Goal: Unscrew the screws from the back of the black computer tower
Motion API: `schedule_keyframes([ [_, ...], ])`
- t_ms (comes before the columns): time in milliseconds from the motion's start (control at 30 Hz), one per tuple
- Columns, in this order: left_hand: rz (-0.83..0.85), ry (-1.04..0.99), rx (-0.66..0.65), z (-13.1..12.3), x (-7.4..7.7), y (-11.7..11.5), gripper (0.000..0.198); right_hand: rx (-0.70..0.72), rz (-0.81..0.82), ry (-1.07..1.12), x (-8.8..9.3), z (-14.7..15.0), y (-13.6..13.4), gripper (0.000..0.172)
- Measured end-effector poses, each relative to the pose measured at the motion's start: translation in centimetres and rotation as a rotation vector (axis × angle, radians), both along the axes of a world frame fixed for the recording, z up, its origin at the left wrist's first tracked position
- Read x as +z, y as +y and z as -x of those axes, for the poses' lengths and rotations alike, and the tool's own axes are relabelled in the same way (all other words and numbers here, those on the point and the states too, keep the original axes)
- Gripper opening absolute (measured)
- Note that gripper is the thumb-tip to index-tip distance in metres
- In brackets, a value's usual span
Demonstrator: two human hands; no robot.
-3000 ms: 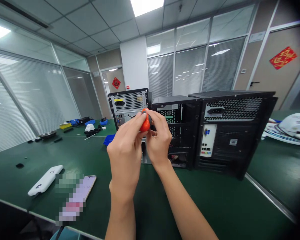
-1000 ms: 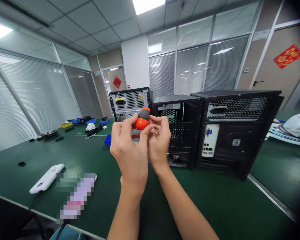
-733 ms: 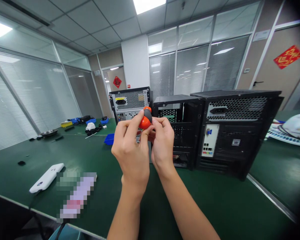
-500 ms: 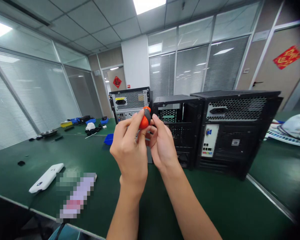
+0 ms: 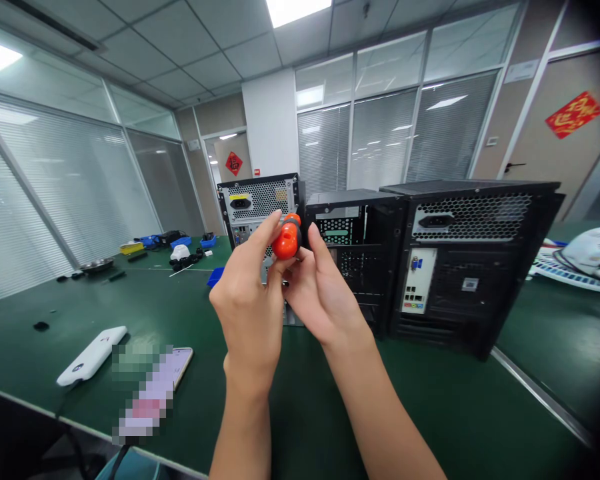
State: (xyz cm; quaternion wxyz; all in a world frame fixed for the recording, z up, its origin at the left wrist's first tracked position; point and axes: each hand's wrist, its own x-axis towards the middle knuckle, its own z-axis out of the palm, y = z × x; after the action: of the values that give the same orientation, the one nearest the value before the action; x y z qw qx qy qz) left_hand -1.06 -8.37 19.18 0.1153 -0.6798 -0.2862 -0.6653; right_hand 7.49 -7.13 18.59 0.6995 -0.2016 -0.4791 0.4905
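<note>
Both hands are raised in the middle, in front of the computer cases. My left hand is closed on a screwdriver, its orange and dark grey handle end facing me. The thumb and fingers pinch the handle from the left and below. My right hand is up against the same handle from the right, fingers curled beneath it and its thumb raised apart from it. The screwdriver's far part is hidden behind the fingers. Just beyond are an open black computer case and a silver-backed case.
To the right stands a black computer case. A white power bank and a phone lie at the left front of the green table. Behind are a blue tray and a metal dish; a white helmet is far right.
The screwdriver handle has turned, showing more of its orange end and less grey. My left hand has shifted slightly left and down; my right thumb has moved away from the handle.
</note>
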Motion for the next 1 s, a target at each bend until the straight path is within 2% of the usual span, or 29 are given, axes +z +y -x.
schedule_keyframes([
  [167,-0.007,0.008,0.026,0.18,0.04,0.05,0.038,-0.002,-0.031,-0.053,-0.01,-0.02,-0.14,0.046],
  [333,-0.026,0.034,0.029,0.19,0.06,-0.1,0.034,0.082,0.034,0.098,0.09,0.07,-0.35,0.039],
  [667,-0.082,0.101,0.02,0.19,0.12,0.03,0.031,0.324,0.043,0.365,-0.08,0.27,-0.7,0.03],
  [1000,-0.096,0.171,0.044,0.75,0.15,0.16,0.031,0.393,0.083,0.435,-0.01,0.31,-0.81,0.022],
])
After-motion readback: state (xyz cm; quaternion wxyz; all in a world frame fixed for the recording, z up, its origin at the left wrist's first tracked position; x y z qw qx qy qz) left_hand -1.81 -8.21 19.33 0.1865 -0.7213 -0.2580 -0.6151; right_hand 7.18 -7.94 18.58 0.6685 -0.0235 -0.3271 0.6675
